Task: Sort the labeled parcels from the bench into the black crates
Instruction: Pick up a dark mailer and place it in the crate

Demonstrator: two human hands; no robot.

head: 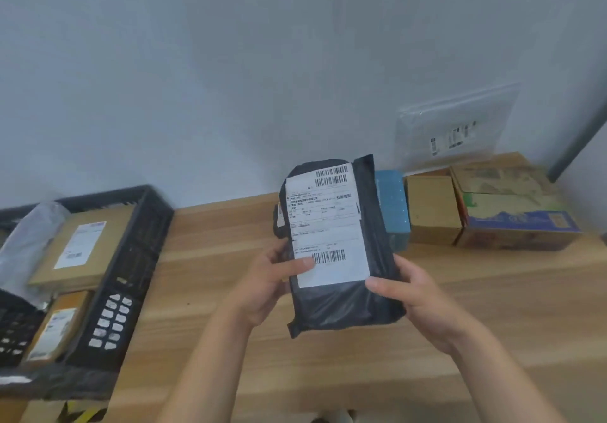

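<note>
Parcel: a black plastic mailer point(345, 304) held above the middle of the bench point(223, 258), long side running near to far and tilted slightly, its far end higher in view.
Label: a white shipping label point(325, 225) with barcodes covers most of the upturned face.
Left hand: the left hand point(266, 284) holds the mailer's left edge, low down, with the thumb point(300, 265) lying on the label's near-left corner and the fingers hidden behind.
Right hand: the right hand point(417, 294) holds the right edge near the label's near-right corner, thumb on the front.
Parcel against grip: both hands clasp the near half; the far half stands free beyond them.
Crate: a black crate point(131, 258) on the bench's left holds a flat cardboard parcel point(82, 245), a smaller labelled box point(56, 327) and a grey bag point(29, 238).
Far right: a blue box point(392, 206), a plain brown carton point(433, 209) and a printed carton point(512, 206) sit side by side by the wall, a clear bag point(456, 124) leaning behind them.
</note>
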